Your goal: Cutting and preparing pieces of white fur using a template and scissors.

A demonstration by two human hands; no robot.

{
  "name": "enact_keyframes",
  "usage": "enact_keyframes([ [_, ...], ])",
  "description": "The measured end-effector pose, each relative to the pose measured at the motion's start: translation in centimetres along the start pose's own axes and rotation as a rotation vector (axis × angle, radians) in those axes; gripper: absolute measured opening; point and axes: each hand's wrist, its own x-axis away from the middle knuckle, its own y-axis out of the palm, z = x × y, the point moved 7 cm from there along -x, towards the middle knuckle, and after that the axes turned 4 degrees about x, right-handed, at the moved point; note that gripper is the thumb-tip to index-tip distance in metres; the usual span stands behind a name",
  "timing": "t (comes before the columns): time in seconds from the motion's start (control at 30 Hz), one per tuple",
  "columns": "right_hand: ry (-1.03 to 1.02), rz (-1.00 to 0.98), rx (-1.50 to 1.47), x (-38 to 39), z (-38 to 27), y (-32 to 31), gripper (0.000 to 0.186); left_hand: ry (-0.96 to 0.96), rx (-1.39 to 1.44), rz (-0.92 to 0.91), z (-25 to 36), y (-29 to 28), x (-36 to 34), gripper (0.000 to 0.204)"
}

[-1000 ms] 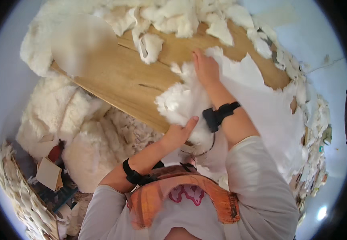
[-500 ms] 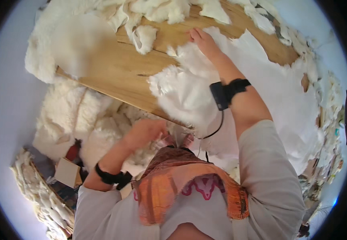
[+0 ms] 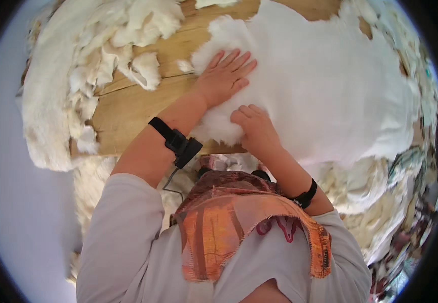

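A large white fur pelt [image 3: 325, 86] lies spread with its smooth side up, fluffy fur showing along its left edge. My left hand [image 3: 225, 81] rests flat on that left part, fingers stretched and spread, pressing nothing else. Just nearer and to the right, my right hand [image 3: 257, 129] is on the pelt with its fingers curled in and closed. Whatever those fingers may hold is hidden. Under the pelt is a wooden table [image 3: 128, 111], whose bare boards show to the left.
Cream fur scraps [image 3: 146, 70] lie on the table's left side, with a thick fur piece [image 3: 45, 121] draping over its left end. More fur [image 3: 355, 184] is heaped below the near right edge. Layered scraps line the far right.
Both hands have changed place: my left hand has come up from below the table edge onto the pelt, and my right hand has drawn back nearer to me. My view has shifted.
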Motion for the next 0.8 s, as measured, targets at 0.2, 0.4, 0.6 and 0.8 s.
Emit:
enact_keyframes([
  [0.2, 0.188, -0.123, -0.175, 6.4, -3.8, 1.0, 0.024, 0.083, 0.083, -0.031, -0.1, 0.3, -0.1, 0.054],
  [0.4, 0.100, 0.249, 0.151, -1.0, -7.8, -1.3, 0.029, 0.191, 0.214, -0.059, -1.7, -1.1, -1.1, 0.058],
  [0.6, 0.277, 0.249, 0.173, -1.3, -5.3, 4.5, 0.026, 0.252, -0.027, 0.032, -0.7, 0.1, 0.2, 0.054],
  [0.8, 0.369, 0.212, 0.064, 0.7, -7.0, 3.7, 0.018, 0.252, -0.030, 0.072, -0.5, 0.5, 0.2, 0.054],
])
